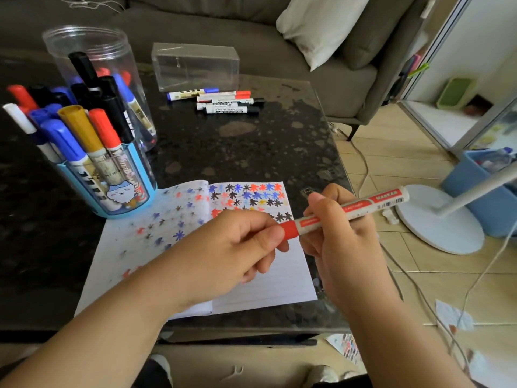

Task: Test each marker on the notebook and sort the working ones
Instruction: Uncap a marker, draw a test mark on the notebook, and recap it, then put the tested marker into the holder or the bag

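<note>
A dark speckled counter [237, 152] carries an open notebook [274, 287] at the near edge, a blue marker cup [112, 191] beside its left page, a clear jar [92, 49] behind that, a clear box [195, 65], and loose markers [221, 100] just before it.

The table [251, 141] looks like polished dark stone, mottled and glossy. At its 6 o'clock lies a notebook [268, 275] of matt ruled paper. The red marker [349, 210] at 4 o'clock has a smooth plastic barrel with a printed label. At 10 o'clock a clear plastic jar [92, 49] shines; at 12 a clear plastic box [195, 65]. The sofa [223, 29] beyond is matt woven cloth.
</note>
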Available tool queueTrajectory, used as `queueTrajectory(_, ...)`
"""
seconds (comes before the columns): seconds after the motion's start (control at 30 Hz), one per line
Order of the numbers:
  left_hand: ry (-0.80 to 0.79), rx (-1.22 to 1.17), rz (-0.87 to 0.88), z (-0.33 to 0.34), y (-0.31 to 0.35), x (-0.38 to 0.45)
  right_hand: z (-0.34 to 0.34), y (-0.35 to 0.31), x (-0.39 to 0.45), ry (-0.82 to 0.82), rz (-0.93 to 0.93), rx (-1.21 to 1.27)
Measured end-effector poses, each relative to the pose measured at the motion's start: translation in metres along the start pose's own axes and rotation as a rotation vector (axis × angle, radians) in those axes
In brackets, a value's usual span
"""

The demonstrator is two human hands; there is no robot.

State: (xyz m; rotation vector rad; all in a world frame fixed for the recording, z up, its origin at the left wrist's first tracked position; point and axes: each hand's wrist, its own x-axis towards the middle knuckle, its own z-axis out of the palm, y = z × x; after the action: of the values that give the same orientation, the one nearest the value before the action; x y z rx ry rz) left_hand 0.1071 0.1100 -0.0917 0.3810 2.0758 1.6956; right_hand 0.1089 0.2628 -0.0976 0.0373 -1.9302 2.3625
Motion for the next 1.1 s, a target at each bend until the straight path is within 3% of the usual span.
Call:
queueTrajectory(0.2,0.07,0.046,0.125,0.005,-0.001,-0.001,0.008,0.001,-0.003,0.007,-0.006,0.152)
queueTrajectory(0.33,0.181,0.234,0.089,0.001,-0.004,0.004,0.012,0.013,0.0,0.051,0.19,0.166)
queueTrajectory(0.43,0.349,0.315,0.072,-0.011,-0.005,0.004,0.014,0.02,0.003,0.048,0.318,0.112)
queueTrajectory(0.5,0.468,0.387,0.08,-0.022,-0.007,0.001,0.011,0.021,0.006,0.137,0.378,-0.096)
queueTrajectory(0.57,0.563,0.446,0.077,-0.032,-0.007,-0.006,0.01,0.02,0.005,0.201,0.201,-0.505)
queueTrajectory(0.6,0.591,0.473,0.067,-0.036,-0.007,-0.01,0.015,0.014,0.004,0.144,0.058,-0.685)
queueTrajectory(0.73,0.614,0.588,0.023,-0.043,0.003,-0.022,0.048,0.005,0.012,-0.277,-0.262,-1.129)
queueTrajectory(0.93,0.757,0.65,0.143,-0.085,0.024,-0.051,0.097,-0.02,0.048,-0.423,-0.545,-1.138)
queueTrajectory(1.1,0.99,0.803,0.224,-0.151,0.046,-0.066,0.141,-0.069,0.103,-0.17,-0.619,-0.804)
